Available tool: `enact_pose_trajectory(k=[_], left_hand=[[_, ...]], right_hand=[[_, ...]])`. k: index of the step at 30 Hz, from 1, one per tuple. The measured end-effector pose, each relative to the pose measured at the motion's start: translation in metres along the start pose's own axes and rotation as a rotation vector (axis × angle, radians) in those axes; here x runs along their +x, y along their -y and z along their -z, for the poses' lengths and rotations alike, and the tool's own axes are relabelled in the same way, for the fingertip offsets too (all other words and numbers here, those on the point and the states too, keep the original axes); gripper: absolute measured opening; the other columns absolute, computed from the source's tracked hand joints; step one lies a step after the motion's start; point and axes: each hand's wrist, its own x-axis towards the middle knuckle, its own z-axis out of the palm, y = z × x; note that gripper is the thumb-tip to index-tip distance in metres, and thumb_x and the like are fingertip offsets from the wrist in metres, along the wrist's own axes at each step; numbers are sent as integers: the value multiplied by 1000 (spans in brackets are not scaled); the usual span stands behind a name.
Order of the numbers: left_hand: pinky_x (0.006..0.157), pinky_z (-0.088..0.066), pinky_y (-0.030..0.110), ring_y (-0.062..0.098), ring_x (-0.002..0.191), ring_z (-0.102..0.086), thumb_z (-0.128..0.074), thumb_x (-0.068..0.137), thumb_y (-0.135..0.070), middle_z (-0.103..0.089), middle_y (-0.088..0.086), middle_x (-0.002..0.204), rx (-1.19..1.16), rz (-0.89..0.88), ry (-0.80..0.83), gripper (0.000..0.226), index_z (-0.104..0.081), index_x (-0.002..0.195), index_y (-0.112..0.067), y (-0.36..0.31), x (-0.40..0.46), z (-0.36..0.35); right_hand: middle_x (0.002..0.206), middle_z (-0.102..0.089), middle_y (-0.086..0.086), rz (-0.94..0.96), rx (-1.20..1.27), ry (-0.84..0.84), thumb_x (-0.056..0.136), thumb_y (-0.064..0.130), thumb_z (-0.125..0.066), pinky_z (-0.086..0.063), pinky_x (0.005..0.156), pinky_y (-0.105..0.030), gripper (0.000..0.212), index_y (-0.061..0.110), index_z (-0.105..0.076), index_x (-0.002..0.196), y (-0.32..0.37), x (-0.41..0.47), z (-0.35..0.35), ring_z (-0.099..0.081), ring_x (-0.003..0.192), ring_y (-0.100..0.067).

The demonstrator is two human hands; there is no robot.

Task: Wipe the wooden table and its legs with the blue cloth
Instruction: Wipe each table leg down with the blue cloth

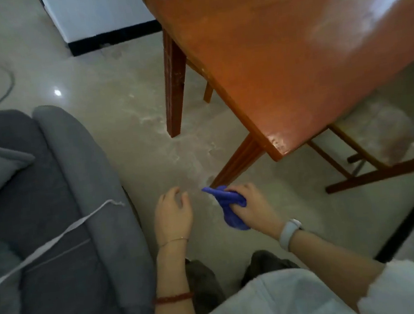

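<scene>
Head view, the only one: the right hand (pixel 251 204) has its fingers curled round the bunched blue cloth (pixel 228 204), which hangs partly below the palm and pokes out ahead of the knuckles. The cloth's front tip lies just beside the foot of the near table leg (pixel 237 162), which slants up and away from the right hand to the nearest corner of the wooden table (pixel 279 53). Whether the cloth touches the leg at this instant I cannot tell; the two look very close.

The left hand (pixel 173 212) hovers beside the right one, on the sofa side, with fingers loosely bent and nothing in it. Beyond and above the left hand stands the far table leg (pixel 174 83), well apart from both hands.

As to progress, judged from how things lie: the tabletop, up and to the right of the hands, shows a pale hazy patch near its far side and whitish flecks at its far corner and near edge, so I cannot say it has been wiped clean. The work seems to be at the bottom of the near leg, which points to the legs being the step in hand. The far leg shows pale scuffs and probably waits its turn; any other legs are hidden beneath the top.

To the left of the left hand sits a grey sofa (pixel 51 200).
</scene>
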Motion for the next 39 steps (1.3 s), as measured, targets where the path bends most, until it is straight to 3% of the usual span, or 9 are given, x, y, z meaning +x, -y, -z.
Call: enact_pose_trajectory(k=[2, 5, 10, 14, 18, 24, 29, 32, 39], left_hand=[[96, -36, 32, 30, 116, -50, -51, 91, -20, -56, 16, 123, 18, 7, 18, 35, -54, 123, -5, -15, -7, 25], [96, -36, 32, 30, 115, -51, -51, 91, -18, -56, 16, 123, 40, -26, 90, 35, -54, 122, -3, -43, -4, 42], [98, -37, 30, 24, 116, -51, -51, 92, -22, -55, 13, 126, 93, -190, 262, 38, -51, 126, -7, -113, 39, 38], [99, -37, 30, 18, 118, -48, -48, 93, -25, -51, 6, 129, 173, -297, 404, 39, -46, 130, -13, -170, 78, 31], [96, -37, 28, 21, 114, -51, -49, 92, -20, -54, 9, 127, 275, -450, 453, 36, -50, 127, -9, -213, 121, 24], [94, -40, 29, 23, 110, -54, -52, 91, -20, -57, 11, 121, 338, -624, 520, 34, -54, 122, -7, -260, 179, 26], [87, -41, 22, 17, 102, -56, -53, 91, -18, -59, 8, 118, 354, -764, 715, 31, -56, 120, -8, -287, 222, 7], [78, -38, 14, 14, 92, -56, -54, 90, -14, -61, 9, 114, 302, -815, 891, 26, -59, 115, -7, -301, 244, -6], [71, -33, -5, 2, 92, -51, -51, 92, -17, -54, -8, 108, 415, -1159, 1402, 27, -58, 117, -11, -299, 269, 12]], right_hand=[[100, -49, -1, -1, 35, -59, 80, 9, -59, -33, 80, -9, 31, 12, -62, 111, 35, -9, 26, -48, 89, -12], [99, -45, 2, 7, 101, -160, 78, 15, -55, -31, 79, -1, 34, 11, -62, 111, 64, -13, 58, -45, 86, -6], [100, -50, 2, -83, 254, -337, 81, -1, -58, -36, 83, -21, 30, 14, -59, 107, 72, -3, 111, -48, 92, -12], [95, -53, 14, -114, 367, -416, 79, 0, -56, -36, 80, -16, 37, 31, -53, 100, 77, 20, 130, -51, 91, -11], [101, -55, 7, -165, 534, -446, 84, -2, -55, -38, 82, -22, 42, 37, -50, 100, 82, 57, 146, -53, 93, -12], [111, -59, -3, -266, 703, -530, 77, 22, -51, -46, 88, -36, 31, 35, -53, 105, 96, 93, 169, -57, 102, -23], [100, -61, 0, -365, 854, -743, 88, -3, -53, -48, 83, -31, 34, 29, -54, 102, 105, 117, 170, -60, 93, -15], [93, -61, 6, -457, 964, -986, 86, -8, -53, -46, 70, -10, 36, 24, -55, 100, 123, 131, 164, -59, 78, 8], [87, -61, 9, -814, 1257, -1853, 83, 1, -62, -49, 67, -13, 22, 19, -57, 94, 199, 160, 80, -61, 69, 8]])
